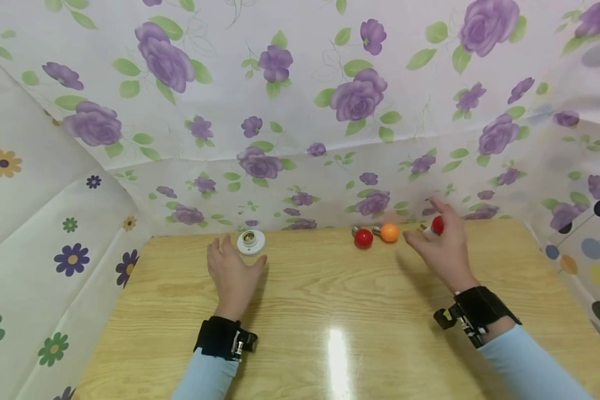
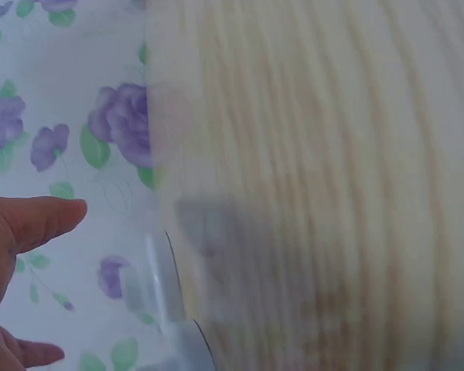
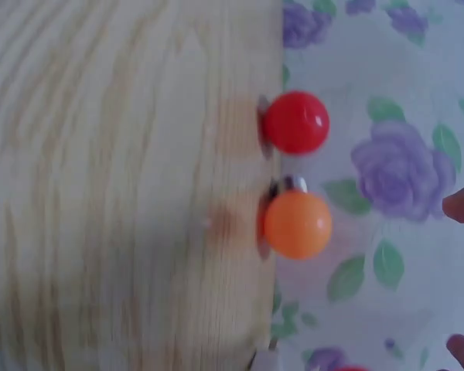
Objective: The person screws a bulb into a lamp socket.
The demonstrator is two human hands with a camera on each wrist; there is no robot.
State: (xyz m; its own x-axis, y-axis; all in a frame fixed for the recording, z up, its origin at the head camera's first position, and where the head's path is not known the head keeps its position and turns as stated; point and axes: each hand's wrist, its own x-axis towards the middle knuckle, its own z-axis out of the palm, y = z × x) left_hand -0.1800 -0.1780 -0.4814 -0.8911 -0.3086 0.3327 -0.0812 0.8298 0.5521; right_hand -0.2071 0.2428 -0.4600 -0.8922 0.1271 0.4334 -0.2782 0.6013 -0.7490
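A white round lamp holder (image 1: pixel 251 243) with a metal-threaded socket stands at the table's back edge. Beside it, on the left, my left hand (image 1: pixel 234 273) hovers with fingers spread and thumb apart. In the left wrist view the lamp holder (image 2: pixel 168 282) shows blurred, away from the fingertips (image 2: pixel 62 212). My right hand (image 1: pixel 442 244) reaches over a red bulb (image 1: pixel 437 225) with a white base, partly hidden behind the hand; thumb and index finger are wide apart. To its left lie an orange bulb (image 1: pixel 389 233) and another red bulb (image 1: pixel 363 238).
The wood-grain table (image 1: pixel 300 294) ends at the back against a hanging sheet (image 1: pixel 300 128) with purple flowers. Patterned sheets also hang at the left (image 1: pixel 35 239) and the right. A bright reflection lies on the front of the table.
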